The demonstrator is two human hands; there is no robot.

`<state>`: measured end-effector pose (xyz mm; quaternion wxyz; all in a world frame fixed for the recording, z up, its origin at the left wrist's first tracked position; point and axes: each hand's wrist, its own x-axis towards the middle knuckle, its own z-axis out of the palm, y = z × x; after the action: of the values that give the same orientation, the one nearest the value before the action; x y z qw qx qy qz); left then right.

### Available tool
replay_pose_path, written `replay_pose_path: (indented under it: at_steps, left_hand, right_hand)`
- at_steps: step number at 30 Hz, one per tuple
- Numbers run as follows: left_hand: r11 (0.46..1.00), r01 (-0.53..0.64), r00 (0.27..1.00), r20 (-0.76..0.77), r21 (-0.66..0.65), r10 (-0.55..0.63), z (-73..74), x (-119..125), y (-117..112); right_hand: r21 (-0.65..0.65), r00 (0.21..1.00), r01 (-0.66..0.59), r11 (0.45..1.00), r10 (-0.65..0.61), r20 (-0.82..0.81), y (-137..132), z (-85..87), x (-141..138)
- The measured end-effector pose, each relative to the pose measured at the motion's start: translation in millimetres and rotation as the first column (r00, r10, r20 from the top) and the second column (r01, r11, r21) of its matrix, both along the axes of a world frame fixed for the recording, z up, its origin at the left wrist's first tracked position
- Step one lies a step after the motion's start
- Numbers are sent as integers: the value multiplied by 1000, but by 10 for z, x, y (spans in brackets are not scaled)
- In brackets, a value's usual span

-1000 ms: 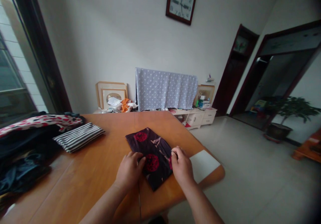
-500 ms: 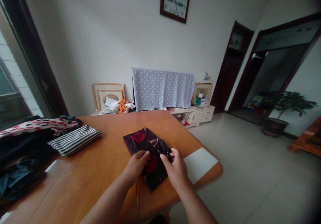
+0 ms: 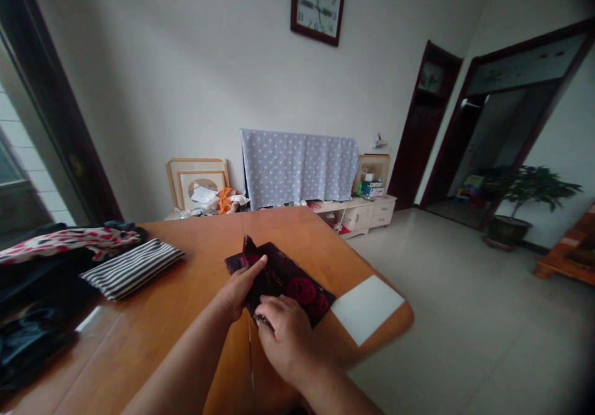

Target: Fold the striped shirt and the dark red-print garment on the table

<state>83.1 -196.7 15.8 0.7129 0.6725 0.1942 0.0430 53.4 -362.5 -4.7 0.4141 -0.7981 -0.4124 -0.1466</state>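
A folded dark-purple cloth with red round flowers [image 3: 288, 282] lies near the right end of the orange wooden table [image 3: 195, 260], its far corner turned up; the right hand [image 3: 283, 334] crosses in front, curled and closed on the cloth's near edge, hiding that edge and the exact grip; the left hand [image 3: 239, 290] rests on the cloth's left side, index finger stretched out, and I cannot tell whether it grips; a white card [image 3: 367, 308] lies just right; a black-and-white striped cloth [image 3: 131, 269] and a heap of clothes [image 3: 32, 279] lie well left.
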Motion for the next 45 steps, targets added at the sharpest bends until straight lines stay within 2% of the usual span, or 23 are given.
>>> replay_pose_path:
  at_steps: [2,5,7,11,13,16,18,20,23,27,30,35,38,41,42,43,45]
  left_hand:
    - [999,-22,1000,8,-42,23,-18,44,90]
    - [997,-58,997,53,43,55,-14,-5,219]
    - [993,-66,991,123,97,54,47,-122,312]
    - [990,-115,977,190,87,97,233,-518,613]
    - [987,-147,978,158,62,136,268,-769,840]
    - [978,-163,986,2,131,164,169,-1145,1198]
    - [959,-161,970,-142,231,197,27,-1344,1386]
    - [948,-155,952,-216,277,218,-115,-1469,1506]
    - [956,-194,958,-166,222,233,-234,-1514,1570]
    - [932,-294,944,-89,211,318,-211,-1386,1532]
    - [879,-355,910,-98,319,403,-192,-1215,1481]
    - [804,-346,916,-9,484,400,-303,-984,1535]
    - [744,-348,897,-27,570,441,-399,-960,1686]
    - [685,-314,885,-59,657,462,-446,-957,1817]
    - [639,-297,880,-56,709,471,-446,-944,1835]
    - [569,-272,875,-47,776,481,-439,-923,1838]
    - [393,-176,883,-32,902,469,-416,-862,1795]
  right_hand:
    - [-22,999,-51,998,50,-18,63,54,-99]
    - [35,989,-84,996,88,-120,31,118,-129]
    - [119,970,-84,989,108,-217,-32,116,-73]
    - [276,921,66,959,48,-387,-142,-69,163]
    - [272,895,146,951,-10,-445,-180,-215,282]
    - [195,876,188,963,-75,-476,-232,-403,395]
    - [148,876,190,971,-99,-473,-257,-488,434]
    - [102,881,182,978,-116,-458,-270,-546,464]
    - [25,895,187,982,-159,-417,-269,-597,500]
    - [-70,922,197,978,-209,-327,-267,-599,476]
    - [-148,943,209,967,-239,-230,-280,-554,372]
    - [-260,952,246,934,-283,-115,-355,-427,132]
    - [-311,964,165,936,-220,-151,-423,-312,89]
    - [-291,962,68,954,-140,-233,-433,-186,216]
    - [-277,961,64,959,-134,-242,-410,-151,297]
    - [-266,962,71,961,-137,-238,-371,-122,391]
    - [-259,970,83,962,-137,-199,-252,-92,605]
